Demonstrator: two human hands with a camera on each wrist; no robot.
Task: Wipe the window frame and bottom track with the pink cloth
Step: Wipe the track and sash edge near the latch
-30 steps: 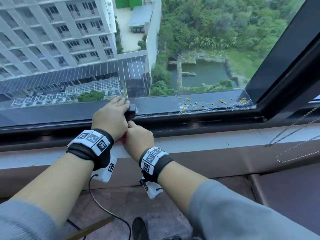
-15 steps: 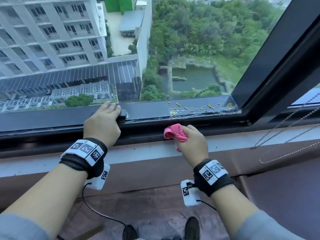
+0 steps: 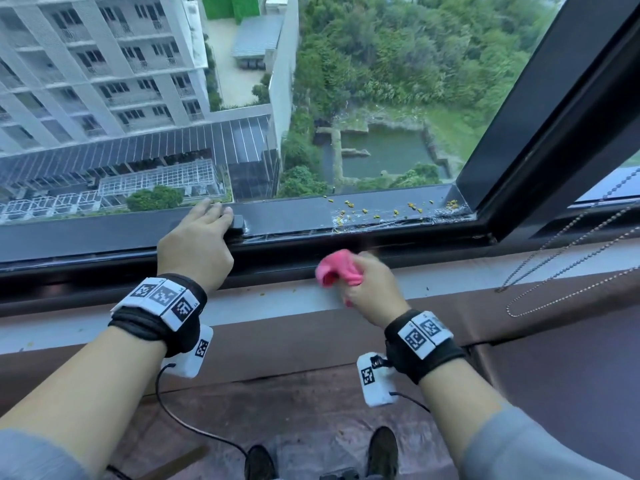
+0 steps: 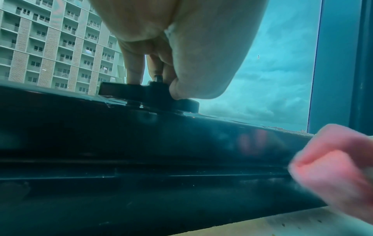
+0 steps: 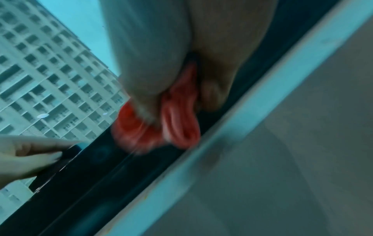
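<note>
Beyond the glass in the upper half of the head view lie a white apartment block, trees and a green pond, far below. Across the middle of the picture runs the dark window frame, its bottom rail stretching from the left edge to the lower right corner of the pane, where it meets a slanted dark upright. Yellow crumbs and dusty webbing lie on the rail toward that corner.

Near the centre, the left hand rests on the rail with its fingers over a small black handle; in the left wrist view the thumb and fingertips press around this handle. Below the rail, the dark bottom track runs as a narrow channel, open and unblocked from the hand out to the right corner.

Right of centre, the right hand grips the pink cloth, bunched into a wad and blurred, with the cloth at the lower edge of the track, just above the pale sill. The two hands are apart, with bare rail between them. A bead chain hangs loose across the sill at the right edge, clear of the cloth. Brown ledge fills the lower part, with two dark shoes at the bottom.
</note>
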